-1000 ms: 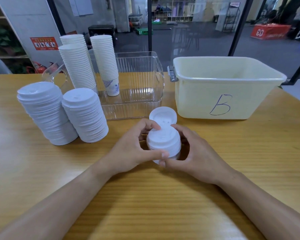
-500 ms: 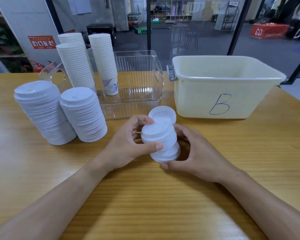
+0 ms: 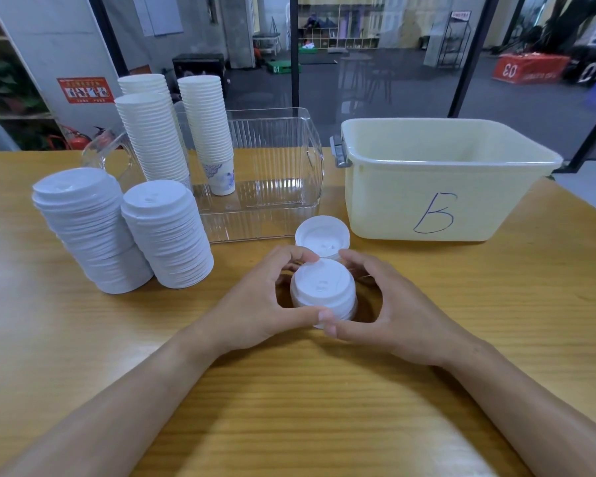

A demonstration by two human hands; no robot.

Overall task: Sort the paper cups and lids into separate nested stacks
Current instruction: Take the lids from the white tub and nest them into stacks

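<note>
A short stack of white lids [image 3: 322,290] stands on the wooden table [image 3: 496,304] in front of me. My left hand [image 3: 255,304] and my right hand [image 3: 386,311] curl around it from either side, thumbs meeting at its near edge. One loose lid [image 3: 322,235] lies just behind it. Two tall lid stacks [image 3: 83,228] [image 3: 167,232] stand at the left. Three nested stacks of white paper cups [image 3: 152,139] [image 3: 207,129] rise behind them, at the left end of a clear plastic bin [image 3: 283,187].
A pale yellow tub [image 3: 444,180] marked "B" stands at the back right, close to the loose lid. A glass wall runs behind the table's far edge.
Half a second ago the small lid stack leaned left, with its upper lids shifted in my left hand. Now it stands straight and both hands ring it.
</note>
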